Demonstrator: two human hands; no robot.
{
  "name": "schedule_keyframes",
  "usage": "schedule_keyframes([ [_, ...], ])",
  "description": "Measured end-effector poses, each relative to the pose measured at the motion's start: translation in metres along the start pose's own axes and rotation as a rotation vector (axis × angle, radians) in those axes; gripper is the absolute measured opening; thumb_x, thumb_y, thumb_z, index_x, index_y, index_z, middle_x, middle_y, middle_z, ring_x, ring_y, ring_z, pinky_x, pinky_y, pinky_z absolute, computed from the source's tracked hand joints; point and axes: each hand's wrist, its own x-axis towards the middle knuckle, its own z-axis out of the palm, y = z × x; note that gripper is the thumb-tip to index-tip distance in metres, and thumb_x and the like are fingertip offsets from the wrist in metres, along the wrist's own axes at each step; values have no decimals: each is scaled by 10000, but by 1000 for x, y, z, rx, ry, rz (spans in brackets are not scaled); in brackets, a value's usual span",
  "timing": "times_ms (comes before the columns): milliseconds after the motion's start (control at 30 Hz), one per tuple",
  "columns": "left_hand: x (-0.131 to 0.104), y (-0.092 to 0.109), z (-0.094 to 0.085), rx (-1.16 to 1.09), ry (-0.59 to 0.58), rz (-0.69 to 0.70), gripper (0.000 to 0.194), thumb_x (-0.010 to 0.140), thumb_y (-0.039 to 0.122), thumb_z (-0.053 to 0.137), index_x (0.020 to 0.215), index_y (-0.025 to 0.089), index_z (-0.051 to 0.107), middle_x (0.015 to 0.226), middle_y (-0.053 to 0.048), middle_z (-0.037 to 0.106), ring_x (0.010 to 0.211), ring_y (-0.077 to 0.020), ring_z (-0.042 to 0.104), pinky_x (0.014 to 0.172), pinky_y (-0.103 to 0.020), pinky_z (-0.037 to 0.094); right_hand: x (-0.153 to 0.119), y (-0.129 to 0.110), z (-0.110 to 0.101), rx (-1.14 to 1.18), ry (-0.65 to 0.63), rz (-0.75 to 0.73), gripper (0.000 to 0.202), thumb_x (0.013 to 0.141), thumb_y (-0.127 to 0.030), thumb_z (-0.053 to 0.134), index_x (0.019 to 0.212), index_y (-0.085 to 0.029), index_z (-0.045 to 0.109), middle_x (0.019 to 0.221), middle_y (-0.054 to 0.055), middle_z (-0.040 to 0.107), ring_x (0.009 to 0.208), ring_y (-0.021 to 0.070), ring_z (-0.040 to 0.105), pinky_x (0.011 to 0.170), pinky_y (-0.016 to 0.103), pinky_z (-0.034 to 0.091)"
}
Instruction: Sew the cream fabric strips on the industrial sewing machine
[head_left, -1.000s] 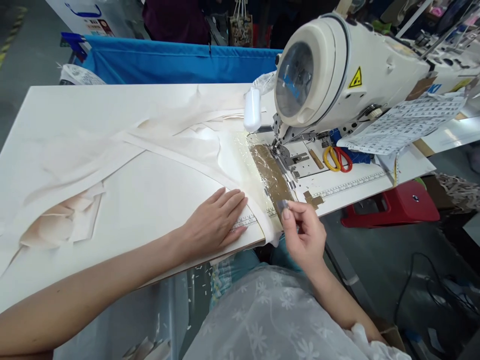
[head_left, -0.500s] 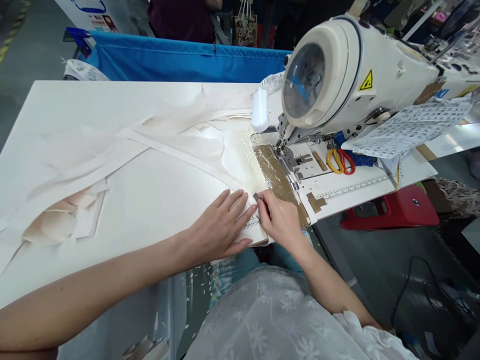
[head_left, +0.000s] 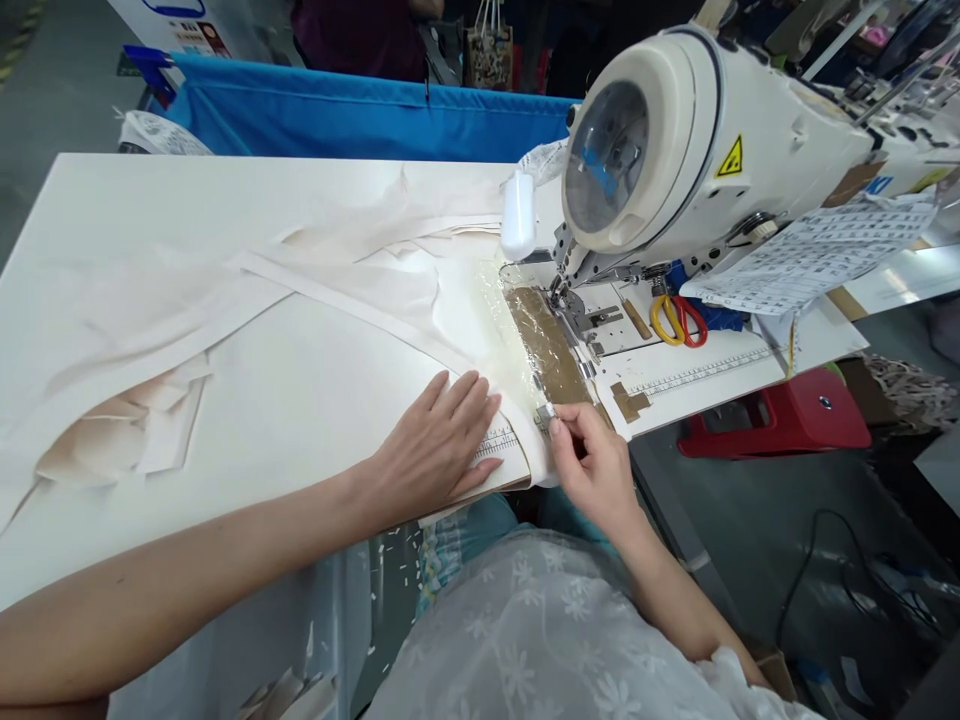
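My left hand (head_left: pixel 439 435) lies flat at the table's front edge, fingers stretched out by the end of a long off-white fabric strip (head_left: pixel 375 318). A printed ruler scale (head_left: pixel 496 442) shows beside its fingertips. Just to the right, my right hand (head_left: pixel 596 465) pinches a small grey flat piece (head_left: pixel 545 412) between thumb and fingers; its exact kind is too small to tell. This piece is over the brown taped edge in front of the sewing machine (head_left: pixel 645 150). More off-white fabric (head_left: pixel 150 310) spreads across the white table (head_left: pixel 315 420).
Scissors with yellow and red handles (head_left: pixel 679 322) lie right of the needle area, near a wooden-handled tool (head_left: pixel 636 320). A printed paper (head_left: pixel 817 255) hangs under the machine arm. At right stands a red stool (head_left: pixel 795 415). Behind the table hangs blue cloth (head_left: pixel 360 115); a person sits beyond.
My right hand has moved right and slightly toward me with the small grey piece, away from my left hand. My left hand has shifted slightly left, showing more of the ruler scale.
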Motion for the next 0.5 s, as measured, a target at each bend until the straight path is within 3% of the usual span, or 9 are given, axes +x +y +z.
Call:
schedule_keyframes([
  [133,1,-4,-1,-82,-26,28,563,998,418,419,1295,-45,542,1291,-245,555,1242,-346,495,1088,-475,382,9,-3,8,-12,22,-41,155,983,-270,438,996,-197,573,742,-3,685,528,118,566,541,228,391],
  [300,-2,-1,-4,-54,-58,74,664,957,528,474,1371,9,503,1326,-288,531,1278,-435,470,1044,-556,391,30,-3,23,-176,-46,-119,196,981,-252,408,998,-198,595,757,16,718,612,159,643,557,253,355],
  [500,-3,0,-6,-29,-77,78,736,928,575,501,1403,14,469,1361,-312,508,1298,-452,454,1053,-573,366,39,-6,26,-298,-150,-123,212,980,-235,398,1044,-206,597,827,20,751,714,182,698,561,263,324],
])
